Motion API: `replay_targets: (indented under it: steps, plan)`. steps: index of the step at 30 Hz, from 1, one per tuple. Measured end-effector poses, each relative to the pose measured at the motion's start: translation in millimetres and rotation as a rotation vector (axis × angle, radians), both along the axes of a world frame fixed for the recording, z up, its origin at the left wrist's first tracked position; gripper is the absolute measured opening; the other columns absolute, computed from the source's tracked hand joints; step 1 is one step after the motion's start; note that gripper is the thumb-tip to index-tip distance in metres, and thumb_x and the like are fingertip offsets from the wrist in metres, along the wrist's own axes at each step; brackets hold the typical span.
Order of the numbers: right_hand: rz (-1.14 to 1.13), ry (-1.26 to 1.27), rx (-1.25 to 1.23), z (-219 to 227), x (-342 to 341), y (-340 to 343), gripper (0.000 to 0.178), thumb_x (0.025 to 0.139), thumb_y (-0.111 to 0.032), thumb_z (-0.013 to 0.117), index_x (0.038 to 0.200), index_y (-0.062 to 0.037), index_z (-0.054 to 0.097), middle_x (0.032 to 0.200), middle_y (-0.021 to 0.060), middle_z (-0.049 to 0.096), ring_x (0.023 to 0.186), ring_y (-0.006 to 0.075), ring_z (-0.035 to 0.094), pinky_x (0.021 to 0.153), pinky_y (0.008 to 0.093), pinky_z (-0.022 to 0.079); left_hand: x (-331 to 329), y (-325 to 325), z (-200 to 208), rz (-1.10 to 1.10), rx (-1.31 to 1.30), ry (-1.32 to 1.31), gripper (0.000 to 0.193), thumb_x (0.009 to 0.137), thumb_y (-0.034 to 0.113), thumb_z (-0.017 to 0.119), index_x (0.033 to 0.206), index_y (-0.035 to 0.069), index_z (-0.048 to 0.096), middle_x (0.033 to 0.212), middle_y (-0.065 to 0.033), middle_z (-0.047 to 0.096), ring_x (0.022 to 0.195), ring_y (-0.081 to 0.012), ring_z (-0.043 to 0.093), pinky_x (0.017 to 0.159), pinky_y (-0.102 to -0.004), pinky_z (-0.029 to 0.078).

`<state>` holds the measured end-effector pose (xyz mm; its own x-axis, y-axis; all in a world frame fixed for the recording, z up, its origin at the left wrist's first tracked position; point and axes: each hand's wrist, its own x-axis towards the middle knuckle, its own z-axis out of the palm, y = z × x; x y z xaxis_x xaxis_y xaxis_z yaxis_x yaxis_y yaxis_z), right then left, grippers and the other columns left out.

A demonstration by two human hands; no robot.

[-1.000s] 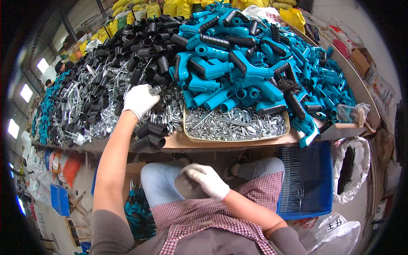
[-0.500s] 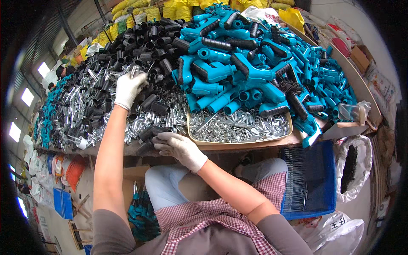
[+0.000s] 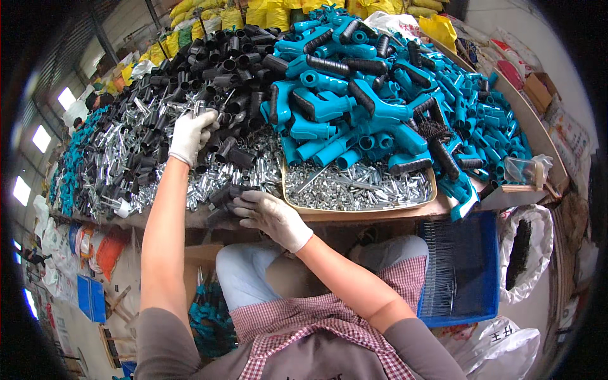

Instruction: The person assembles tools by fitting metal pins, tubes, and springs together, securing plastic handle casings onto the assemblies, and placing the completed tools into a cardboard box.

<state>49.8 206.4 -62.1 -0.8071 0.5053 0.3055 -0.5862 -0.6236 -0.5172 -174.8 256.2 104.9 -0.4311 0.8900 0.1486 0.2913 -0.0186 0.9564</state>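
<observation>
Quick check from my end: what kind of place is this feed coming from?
Most likely a small factory or assembly workshop. The bench holds heaps of teal plastic handles, black tubes and a tray of small metal parts, with gloved hands sorting among them and yellow sacks stacked behind.

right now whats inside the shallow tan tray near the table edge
The tan tray holds a bed of small shiny metal pins. Its far side is buried under teal plastic handles, so whatever lies beneath them is hidden. The right hand rests left of the tray on black tubes.
</observation>
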Motion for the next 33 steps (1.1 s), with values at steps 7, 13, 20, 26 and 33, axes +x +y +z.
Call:
replay_targets:
  steps: [7, 13, 20, 26, 33]
  plan:
    - [-0.014, -0.028, -0.006, 3, 4, -3, 0.068, 0.094, -0.041, 0.062, 0.142, 0.0015, 0.040, 0.133, 0.0161, 0.056, 0.117, 0.0242, 0.057, 0.098, 0.0385, 0.047, 2, -30, 11, -0.015, -0.033, -0.030, 0.025, 0.084, 0.022, 0.070, 0.102, 0.004, 0.068, 0.074, -0.0025, 0.065, 0.045, -0.0019, 0.038, 0.041, -0.0192, 0.025]
    - [0.059, -0.116, -0.064, 8, 17, -9, 0.071, 0.094, -0.047, 0.062, 0.141, 0.0016, 0.040, 0.123, 0.0170, 0.058, 0.102, 0.0233, 0.062, 0.088, 0.0368, 0.053, 39, -96, 10, -0.238, -0.153, 0.113, 0.027, 0.080, 0.018, 0.069, 0.101, 0.001, 0.069, 0.072, -0.0021, 0.066, 0.050, -0.0042, 0.047, 0.046, -0.0207, 0.035]
    - [-0.207, -0.522, 0.091, 23, 84, -48, 0.041, 0.097, -0.025, 0.060, 0.126, 0.0025, 0.055, 0.100, 0.0095, 0.064, 0.077, 0.0159, 0.062, 0.071, 0.0286, 0.052, 124, -181, -32, -0.343, -0.310, 0.575, 0.038, 0.076, 0.016, 0.074, 0.110, 0.001, 0.069, 0.095, -0.0158, 0.072, 0.087, -0.0196, 0.070, 0.080, -0.0302, 0.053]
    - [-0.321, -0.799, 0.100, -4, 157, -79, 0.037, 0.094, -0.018, 0.061, 0.124, 0.0035, 0.056, 0.104, 0.0130, 0.067, 0.082, 0.0172, 0.066, 0.076, 0.0297, 0.054, 131, -208, -84, -0.526, -0.622, 1.021, 0.037, 0.078, 0.029, 0.069, 0.106, 0.005, 0.070, 0.097, -0.0195, 0.071, 0.089, -0.0329, 0.071, 0.079, -0.0403, 0.056]
    - [-0.319, -0.944, 0.044, -53, 178, -114, 0.034, 0.093, -0.017, 0.062, 0.122, 0.0022, 0.061, 0.101, 0.0100, 0.068, 0.086, 0.0160, 0.066, 0.077, 0.0291, 0.054, 136, -196, -139, -0.836, -0.990, 1.305, 0.029, 0.077, 0.031, 0.063, 0.089, 0.006, 0.075, 0.084, -0.0177, 0.072, 0.080, -0.0335, 0.071, 0.075, -0.0431, 0.055]
